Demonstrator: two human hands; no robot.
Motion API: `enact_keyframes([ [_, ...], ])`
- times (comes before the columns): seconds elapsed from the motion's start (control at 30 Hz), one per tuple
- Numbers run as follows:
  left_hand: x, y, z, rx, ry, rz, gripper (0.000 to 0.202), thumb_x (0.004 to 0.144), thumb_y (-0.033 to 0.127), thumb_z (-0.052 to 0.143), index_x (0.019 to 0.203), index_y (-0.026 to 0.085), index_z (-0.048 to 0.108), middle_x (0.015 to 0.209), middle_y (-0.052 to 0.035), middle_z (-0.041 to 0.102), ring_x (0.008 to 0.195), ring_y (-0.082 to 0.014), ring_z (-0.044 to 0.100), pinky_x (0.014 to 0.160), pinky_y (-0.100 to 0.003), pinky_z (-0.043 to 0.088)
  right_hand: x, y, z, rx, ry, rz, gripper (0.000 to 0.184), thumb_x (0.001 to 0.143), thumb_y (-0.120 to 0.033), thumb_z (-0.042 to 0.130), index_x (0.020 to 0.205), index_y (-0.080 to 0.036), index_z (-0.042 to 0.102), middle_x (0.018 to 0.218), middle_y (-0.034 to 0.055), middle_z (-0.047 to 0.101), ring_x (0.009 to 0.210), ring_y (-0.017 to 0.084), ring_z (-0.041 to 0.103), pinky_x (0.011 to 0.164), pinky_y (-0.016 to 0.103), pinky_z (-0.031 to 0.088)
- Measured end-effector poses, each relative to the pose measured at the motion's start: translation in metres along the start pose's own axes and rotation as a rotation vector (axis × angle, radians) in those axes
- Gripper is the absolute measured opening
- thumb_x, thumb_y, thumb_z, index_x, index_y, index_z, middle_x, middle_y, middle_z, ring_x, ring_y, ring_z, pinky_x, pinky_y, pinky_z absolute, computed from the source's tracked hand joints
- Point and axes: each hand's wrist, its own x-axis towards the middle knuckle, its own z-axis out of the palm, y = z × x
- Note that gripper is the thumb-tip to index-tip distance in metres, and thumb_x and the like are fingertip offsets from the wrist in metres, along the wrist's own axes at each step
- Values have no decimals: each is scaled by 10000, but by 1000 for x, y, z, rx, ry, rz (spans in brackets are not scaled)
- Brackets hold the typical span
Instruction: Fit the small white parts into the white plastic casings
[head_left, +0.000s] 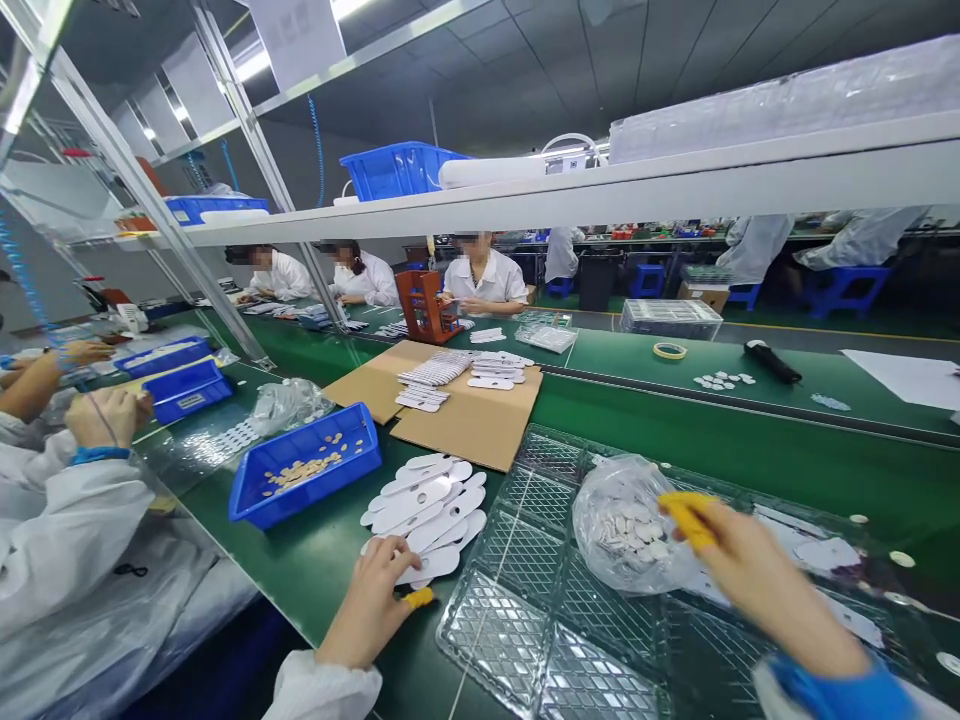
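My left hand (379, 592), with a yellow finger cot on its thumb, rests at the near edge of a pile of white oblong flat pieces with small holes (431, 510). Its fingertips touch the nearest piece, while the thumb stands apart. Over the right side of a clear plastic bag (600, 490) holding small white discs (634, 530) is my right hand (739, 550). Yellow cots cover its thumb and forefinger, which are close together as in a pinch; anything between them is too small or blurred to make out.
Clear plastic trays (517, 540) lie under the bag, with white pieces (825, 552) at right. A blue bin (307, 470) holds tan discs. Cardboard (465, 430) bears stacked white pieces. A shelf (480, 210) crosses above. A co-worker's hand (109, 415) is at left; others sit opposite.
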Motion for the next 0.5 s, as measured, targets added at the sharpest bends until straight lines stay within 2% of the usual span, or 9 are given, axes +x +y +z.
enact_keyframes([
  [0.07, -4, -5, 6, 49, 16, -2, 208, 669, 112, 581, 826, 245, 615, 948, -22, 546, 901, -217, 483, 751, -339, 397, 14, 6, 28, -65, -136, -46, 299, 792, -73, 421, 986, -161, 630, 903, 82, 666, 841, 239, 621, 754, 355, 473],
  [0.1, -5, -8, 8, 61, 21, 10, 222, 682, 98, 560, 832, 250, 619, 950, -23, 543, 906, -216, 480, 751, -334, 394, 19, 9, 42, -81, -160, -52, 337, 755, -36, 401, 958, -152, 644, 889, 91, 669, 853, 248, 621, 772, 355, 464],
  [0.17, -3, -11, 12, 73, 12, 56, 250, 709, 92, 526, 860, 265, 624, 975, -26, 536, 926, -215, 471, 762, -331, 390, 24, 14, 66, -85, -158, -63, 390, 727, -16, 403, 1001, -166, 637, 962, 94, 649, 922, 252, 598, 815, 362, 440],
  [0.23, -1, -11, 15, 96, 17, 80, 268, 708, 91, 524, 880, 270, 626, 1011, -32, 529, 946, -222, 460, 773, -341, 386, 25, 16, 81, -82, -143, -66, 395, 723, -27, 424, 1018, -193, 627, 1035, 96, 609, 940, 259, 581, 820, 381, 430],
  [0.37, 5, 0, 16, 119, 62, 29, 275, 661, 40, 496, 805, 236, 625, 1008, -42, 536, 951, -239, 457, 776, -370, 382, 22, 21, 90, -32, -93, -39, 241, 737, -85, 455, 883, -181, 621, 1003, 115, 574, 893, 277, 574, 795, 423, 434],
  [0.5, 8, 18, -4, -89, 22, -45, 341, 576, -19, 399, 761, 212, 568, 1019, -33, 536, 977, -227, 460, 819, -381, 389, 20, 25, 84, 98, -63, -32, 110, 761, -173, 492, 815, -192, 585, 906, 93, 599, 835, 268, 587, 778, 429, 461],
])
